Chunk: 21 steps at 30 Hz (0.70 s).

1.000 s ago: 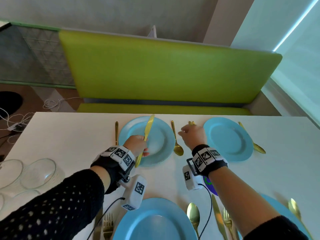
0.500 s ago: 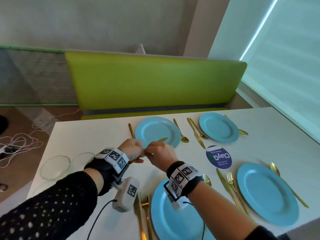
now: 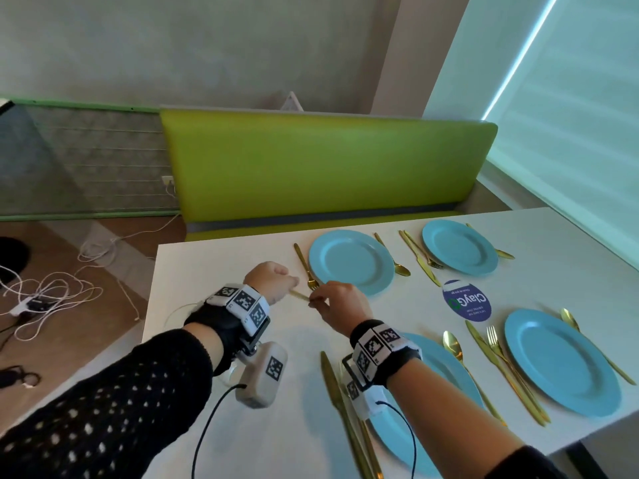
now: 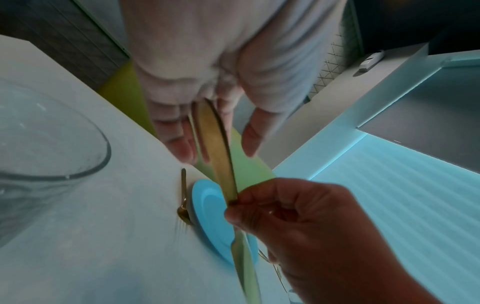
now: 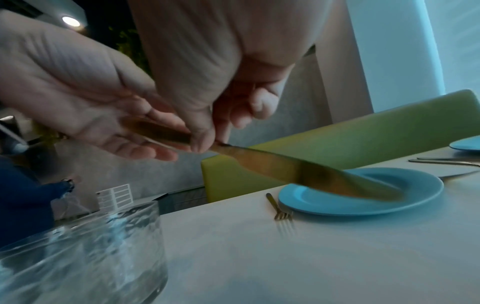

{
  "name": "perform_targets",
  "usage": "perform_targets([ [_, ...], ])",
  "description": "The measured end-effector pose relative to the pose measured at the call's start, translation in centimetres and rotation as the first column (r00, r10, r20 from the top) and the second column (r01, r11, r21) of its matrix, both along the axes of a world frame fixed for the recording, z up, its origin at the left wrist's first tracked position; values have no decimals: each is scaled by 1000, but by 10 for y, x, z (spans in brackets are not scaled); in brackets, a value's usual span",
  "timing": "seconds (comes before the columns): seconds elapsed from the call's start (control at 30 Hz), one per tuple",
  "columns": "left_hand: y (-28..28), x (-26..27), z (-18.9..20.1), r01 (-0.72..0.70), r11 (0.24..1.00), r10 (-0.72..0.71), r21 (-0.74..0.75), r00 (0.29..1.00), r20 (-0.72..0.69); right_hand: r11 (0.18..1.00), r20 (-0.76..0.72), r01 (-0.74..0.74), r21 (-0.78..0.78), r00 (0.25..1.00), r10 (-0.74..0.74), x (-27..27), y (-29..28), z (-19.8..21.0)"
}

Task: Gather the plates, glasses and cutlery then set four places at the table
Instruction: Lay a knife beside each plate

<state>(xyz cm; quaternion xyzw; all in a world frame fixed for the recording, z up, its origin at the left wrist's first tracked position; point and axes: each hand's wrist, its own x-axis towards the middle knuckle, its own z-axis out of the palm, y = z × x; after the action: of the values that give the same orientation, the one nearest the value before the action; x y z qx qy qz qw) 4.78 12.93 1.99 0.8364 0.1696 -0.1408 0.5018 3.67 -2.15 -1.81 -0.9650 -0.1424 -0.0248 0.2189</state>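
Passing a gold metal knife (image 3: 300,296) between the hands is the step in hand, above the white desk (image 3: 214,271). The knife is pinched near its middle by the right hand (image 3: 340,305), thumb and fingers curled on it. The handle end lies across the fingers of the left hand (image 3: 273,281), which are only loosely bent around it in the wrist views; whether it is gripped cannot be told.

Four round light-blue plates are already laid: far left (image 3: 351,261), far right (image 3: 460,247), near left (image 3: 432,392), near right (image 3: 560,361). Gold knife, fork and spoon are seen at three places. At the far-left plate only a gold fork (image 3: 304,267) and gold spoon (image 3: 394,261) are laid, so the held knife is judged to belong there.

Clear glass vessels (image 5: 78,246) are seen close to the wrists, none by any plate. Left to do: this knife, then all four glasses. Task is judged well past halfway.
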Motion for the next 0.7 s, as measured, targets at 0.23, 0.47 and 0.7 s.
perform_targets([
  [0.23, 29, 34, 9, -178, 976, 181, -127, 983, 19, 951, -388, 306, -53, 871, -302, 62, 16, -15],
  [0.47, 48, 66, 5, -215, 949, 219, -229, 976, -7, 908, -433, 317, -276, 802, -411, 121, 48, -44],
  [0.7, 59, 88, -7, -223, 936, 227, -271, 974, -16, 872, -433, 431, -231, 757, -489, 149, 67, -70],
])
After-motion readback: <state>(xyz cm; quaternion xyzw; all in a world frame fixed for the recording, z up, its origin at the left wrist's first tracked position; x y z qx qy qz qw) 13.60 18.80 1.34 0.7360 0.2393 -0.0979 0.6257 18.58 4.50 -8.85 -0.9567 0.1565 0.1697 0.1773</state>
